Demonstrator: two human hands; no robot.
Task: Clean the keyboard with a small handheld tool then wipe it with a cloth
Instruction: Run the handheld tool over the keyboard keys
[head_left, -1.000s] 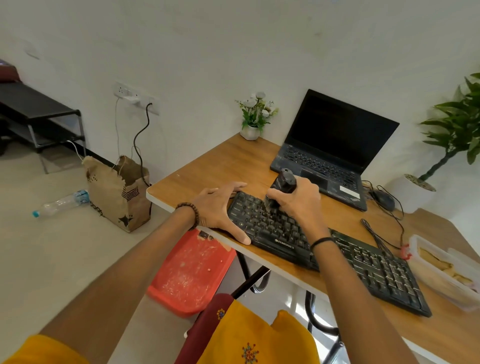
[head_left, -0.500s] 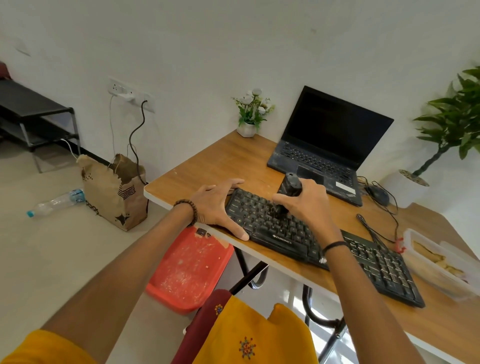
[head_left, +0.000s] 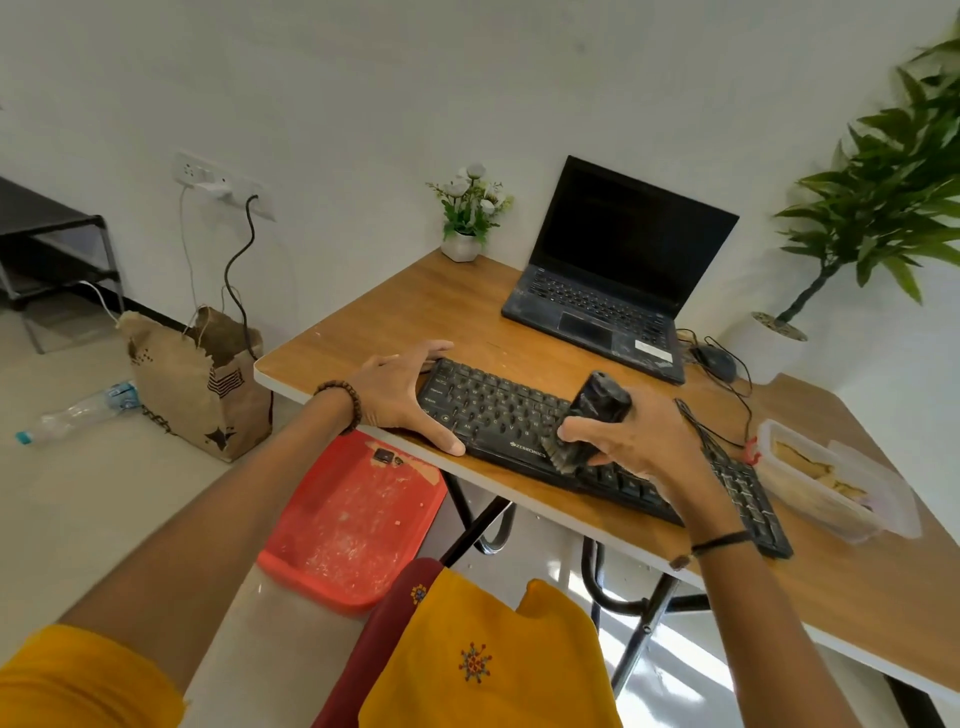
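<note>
A black keyboard (head_left: 498, 410) lies slanted near the front edge of the wooden desk (head_left: 415, 312). My left hand (head_left: 402, 395) rests spread on the keyboard's left end, thumb along its front edge, bracing it. My right hand (head_left: 639, 431) grips a small black handheld brush (head_left: 592, 415), tilted, with its pale bristles touching the keys near the front middle of the keyboard. My right hand and forearm hide part of the keyboard's middle. No cloth is visible on the desk.
An open black laptop (head_left: 613, 280) stands behind the keyboard, a mouse (head_left: 719, 361) and cables to its right. A clear plastic container (head_left: 831, 478) sits at the right. A small flower pot (head_left: 462, 244) stands at the back. A red tray (head_left: 353, 519) and paper bag (head_left: 192, 379) are on the floor.
My right hand has carried the brush rightward and toward the keyboard's front edge, tilting it lower. My left hand has kept its place on the left end.
</note>
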